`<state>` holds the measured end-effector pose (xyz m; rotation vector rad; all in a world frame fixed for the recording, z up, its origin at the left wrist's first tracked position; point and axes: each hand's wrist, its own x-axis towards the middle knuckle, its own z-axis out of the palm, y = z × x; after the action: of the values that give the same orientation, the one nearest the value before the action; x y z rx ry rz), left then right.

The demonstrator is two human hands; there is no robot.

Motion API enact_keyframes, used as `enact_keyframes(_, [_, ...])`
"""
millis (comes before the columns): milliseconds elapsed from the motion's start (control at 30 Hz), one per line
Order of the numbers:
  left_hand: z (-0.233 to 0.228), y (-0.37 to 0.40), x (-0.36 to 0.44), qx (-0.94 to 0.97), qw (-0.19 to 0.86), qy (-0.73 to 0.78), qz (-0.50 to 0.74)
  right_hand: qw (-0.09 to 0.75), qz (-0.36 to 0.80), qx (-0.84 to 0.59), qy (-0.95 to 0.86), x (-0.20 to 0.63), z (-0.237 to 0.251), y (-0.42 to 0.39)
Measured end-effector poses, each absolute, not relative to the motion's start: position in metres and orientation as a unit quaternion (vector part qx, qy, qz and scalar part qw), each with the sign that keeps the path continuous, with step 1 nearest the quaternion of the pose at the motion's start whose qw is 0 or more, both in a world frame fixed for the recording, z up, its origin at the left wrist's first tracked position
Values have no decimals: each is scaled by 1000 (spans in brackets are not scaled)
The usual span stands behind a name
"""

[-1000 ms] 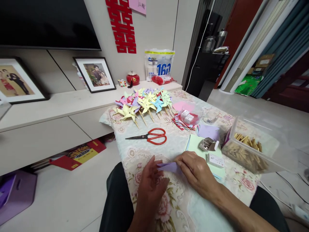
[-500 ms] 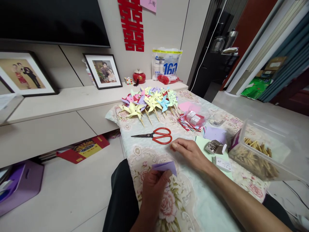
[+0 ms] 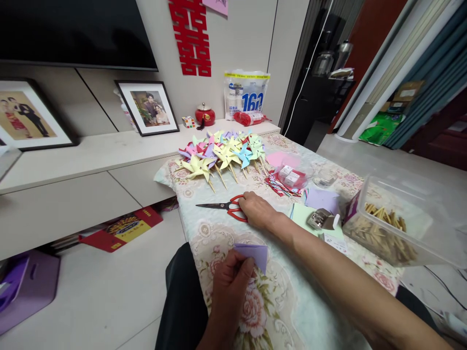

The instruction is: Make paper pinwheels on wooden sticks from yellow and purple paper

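My left hand [image 3: 230,282] pinches the folded purple paper [image 3: 252,254] by its near edge, low over the near part of the surface [image 3: 292,311]; my right hand [image 3: 257,210] lies over the red handles of the scissors [image 3: 223,208] further out, fingers curled down on them, though I cannot tell whether they have closed through the loops; the blades point left. I judge this the pick-up before cutting; next calls for a firm grip in the loops and bringing the blades to the paper; finished pinwheels [image 3: 222,153] lie at the far end.

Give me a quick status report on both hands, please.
Left hand pinching folded purple paper. Right hand on red scissors, grip unclear. Nothing between them.
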<state>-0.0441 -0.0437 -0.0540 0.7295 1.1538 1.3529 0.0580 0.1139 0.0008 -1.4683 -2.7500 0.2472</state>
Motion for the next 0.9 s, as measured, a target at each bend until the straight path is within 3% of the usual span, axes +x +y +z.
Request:
enact_keyframes(200, [-49,-42,-42,292,593,462,591,-2,113,-518,-848,66,7,107])
enact_keyframes(400, [-51,-44,-43,279,614,439,594,57,175,-592,-785,101,21,79])
enact_keyframes(433, [-51,-45,-43,269,619,435,596,85,204,-592,-775,108,22,69])
enact_keyframes(500, [-50,-45,-45,239,635,418,604,245,379,-551,-702,120,21,46])
enact_keyframes(567, [-46,-43,-47,204,659,393,607,327,534,-494,-604,131,18,18])
enact_keyframes(767, [-27,-25,-46,103,723,339,593,402,686,-400,-457,161,-4,-60])
enact_keyframes(900, [-18,-12,-34,18,753,320,574,351,743,-383,-423,180,-19,-97])
